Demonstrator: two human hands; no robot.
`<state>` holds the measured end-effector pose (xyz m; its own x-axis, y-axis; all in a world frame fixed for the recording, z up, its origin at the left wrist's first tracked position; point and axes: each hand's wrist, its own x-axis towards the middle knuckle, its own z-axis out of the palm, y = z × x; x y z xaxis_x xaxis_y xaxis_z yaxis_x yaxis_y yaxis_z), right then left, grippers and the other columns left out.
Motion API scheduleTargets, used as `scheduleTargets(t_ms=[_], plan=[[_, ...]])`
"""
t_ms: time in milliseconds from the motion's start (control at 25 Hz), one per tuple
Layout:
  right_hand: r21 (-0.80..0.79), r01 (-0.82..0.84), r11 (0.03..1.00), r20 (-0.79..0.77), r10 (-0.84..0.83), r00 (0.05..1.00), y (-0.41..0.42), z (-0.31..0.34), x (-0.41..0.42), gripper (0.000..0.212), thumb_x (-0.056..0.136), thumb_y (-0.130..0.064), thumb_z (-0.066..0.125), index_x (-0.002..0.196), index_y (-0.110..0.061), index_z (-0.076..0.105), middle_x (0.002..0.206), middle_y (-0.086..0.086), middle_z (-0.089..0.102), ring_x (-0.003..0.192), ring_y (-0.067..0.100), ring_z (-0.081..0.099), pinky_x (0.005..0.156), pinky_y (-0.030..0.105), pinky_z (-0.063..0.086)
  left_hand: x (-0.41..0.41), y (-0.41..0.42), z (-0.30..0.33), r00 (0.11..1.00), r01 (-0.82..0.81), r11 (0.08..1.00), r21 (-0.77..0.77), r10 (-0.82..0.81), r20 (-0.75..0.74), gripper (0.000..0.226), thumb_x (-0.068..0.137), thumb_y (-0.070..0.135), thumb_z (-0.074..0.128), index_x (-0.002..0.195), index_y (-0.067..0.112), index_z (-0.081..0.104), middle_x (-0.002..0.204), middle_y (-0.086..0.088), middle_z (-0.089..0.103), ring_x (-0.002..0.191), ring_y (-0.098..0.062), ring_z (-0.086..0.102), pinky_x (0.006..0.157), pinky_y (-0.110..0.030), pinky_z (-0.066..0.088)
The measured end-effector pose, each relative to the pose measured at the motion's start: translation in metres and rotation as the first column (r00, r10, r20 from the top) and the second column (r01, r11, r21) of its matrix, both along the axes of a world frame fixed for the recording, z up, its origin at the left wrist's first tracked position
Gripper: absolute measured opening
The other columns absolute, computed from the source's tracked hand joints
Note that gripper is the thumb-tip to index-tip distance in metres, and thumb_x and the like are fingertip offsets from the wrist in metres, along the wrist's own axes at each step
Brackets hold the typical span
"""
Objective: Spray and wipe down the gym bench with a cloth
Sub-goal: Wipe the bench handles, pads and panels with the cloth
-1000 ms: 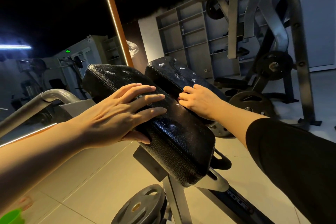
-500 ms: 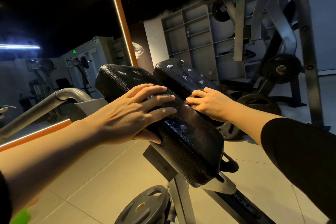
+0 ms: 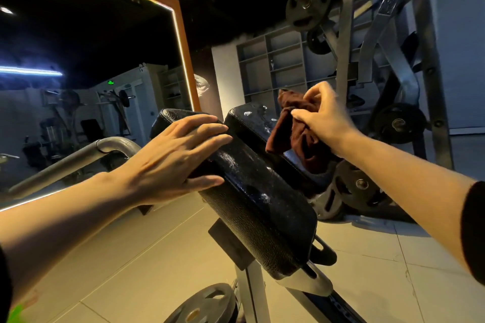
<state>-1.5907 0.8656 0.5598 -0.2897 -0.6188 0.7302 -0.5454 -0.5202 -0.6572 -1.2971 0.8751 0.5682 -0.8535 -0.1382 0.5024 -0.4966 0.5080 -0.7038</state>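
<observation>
The black padded gym bench (image 3: 262, 207) runs from the lower centre up to the middle, its surface speckled with wet spray drops. My left hand (image 3: 173, 157) lies flat on the left side of the pad with straight fingers. My right hand (image 3: 322, 115) pinches a dark red cloth (image 3: 291, 134) and holds it just above the far part of the pad; the cloth hangs down crumpled. A second pad section (image 3: 249, 118) sits just behind my left hand, with bright droplets on it.
A weight plate (image 3: 202, 307) lies on the tiled floor under the bench. More plates (image 3: 357, 186) and a steel rack (image 3: 349, 34) stand to the right. A large orange-framed mirror (image 3: 183, 42) fills the left. A grey metal bar (image 3: 78, 157) runs below it.
My right hand has lifted off the pad and now holds the dark red cloth up in view. My left hand stays flat on the pad. The view has moved closer.
</observation>
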Motion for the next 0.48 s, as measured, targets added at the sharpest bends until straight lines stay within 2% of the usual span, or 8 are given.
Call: scheduleTargets(t_ms=[80,120,200,240,280,360,400,480], plan=[[-0.096,-0.075,0.993,0.000,0.076,0.997,0.006,0.009,0.032,0.028,0.083,-0.019,0.073,0.096,-0.022,0.049,0.099,0.000,0.054,0.084,0.012,0.059,0.060,0.012,0.045,0.018,-0.001,0.008,0.993,-0.091,0.996,0.014,0.092,-0.078,0.065,0.090,0.059,0.040,0.136,0.014,0.043,0.135,-0.011,0.051,0.128,-0.028,0.037,0.099,-0.046,0.039],[-0.118,-0.135,0.984,-0.016,0.134,0.991,0.007,0.012,0.052,0.026,0.083,-0.020,0.073,0.095,-0.023,0.050,0.102,0.002,0.056,0.087,0.016,0.061,0.065,0.019,0.051,0.025,0.003,0.012,0.981,-0.130,0.990,0.049,0.135,-0.136,0.063,0.089,0.056,0.041,0.134,0.012,0.046,0.133,-0.012,0.053,0.125,-0.029,0.040,0.095,-0.047,0.045],[-0.119,-0.359,0.926,-0.090,0.350,0.932,0.016,0.015,0.093,0.021,0.088,-0.024,0.067,0.106,-0.023,0.055,0.114,0.002,0.056,0.100,0.018,0.060,0.084,0.032,0.054,0.040,0.006,0.016,0.957,-0.172,0.982,0.083,0.187,-0.223,0.063,0.089,0.053,0.043,0.132,0.008,0.049,0.132,-0.015,0.053,0.121,-0.032,0.046,0.087,-0.047,0.051],[-0.053,-0.437,0.898,-0.177,0.422,0.889,0.019,0.013,0.108,0.025,0.094,-0.026,0.060,0.118,-0.023,0.055,0.125,-0.001,0.052,0.112,0.016,0.054,0.096,0.031,0.048,0.043,0.006,0.014,0.950,-0.172,0.981,0.095,0.190,-0.247,0.064,0.090,0.053,0.044,0.133,0.006,0.048,0.134,-0.017,0.051,0.120,-0.033,0.048,0.087,-0.046,0.051],[0.052,-0.497,0.866,-0.271,0.491,0.828,0.021,0.012,0.122,0.034,0.099,-0.028,0.052,0.132,-0.021,0.050,0.139,-0.004,0.044,0.127,0.013,0.044,0.108,0.030,0.037,0.047,0.006,0.012,0.939,-0.189,0.975,0.120,0.215,-0.268,0.066,0.091,0.052,0.047,0.136,0.004,0.045,0.137,-0.019,0.048,0.121,-0.035,0.050,0.091,-0.045,0.049],[0.179,-0.474,0.862,-0.436,0.502,0.747,0.013,0.005,0.140,0.047,0.103,-0.030,0.041,0.148,-0.021,0.033,0.157,-0.007,0.024,0.144,0.010,0.018,0.117,0.031,0.016,0.054,0.004,0.005,0.919,-0.210,0.956,0.206,0.265,-0.292,0.071,0.088,0.046,0.056,0.142,0.004,0.039,0.143,-0.020,0.042,0.126,-0.036,0.047,0.100,-0.038,0.039],[0.182,-0.447,0.876,-0.469,0.477,0.743,0.006,0.001,0.143,0.049,0.103,-0.030,0.040,0.150,-0.023,0.028,0.159,-0.006,0.019,0.146,0.010,0.015,0.119,0.033,0.014,0.053,0.003,0.001,0.916,-0.204,0.949,0.241,0.272,-0.294,0.074,0.086,0.043,0.061,0.144,0.004,0.036,0.147,-0.018,0.039,0.130,-0.034,0.044,0.103,-0.034,0.032],[0.166,-0.399,0.902,-0.405,0.431,0.806,-0.005,-0.003,0.143,0.048,0.104,-0.027,0.039,0.150,-0.026,0.028,0.158,-0.004,0.023,0.144,0.013,0.021,0.120,0.036,0.018,0.048,0.000,-0.008,0.897,-0.201,0.932,0.303,0.299,-0.324,0.082,0.085,0.045,0.065,0.148,0.007,0.029,0.152,-0.014,0.032,0.137,-0.030,0.036,0.107,-0.032,0.019]])
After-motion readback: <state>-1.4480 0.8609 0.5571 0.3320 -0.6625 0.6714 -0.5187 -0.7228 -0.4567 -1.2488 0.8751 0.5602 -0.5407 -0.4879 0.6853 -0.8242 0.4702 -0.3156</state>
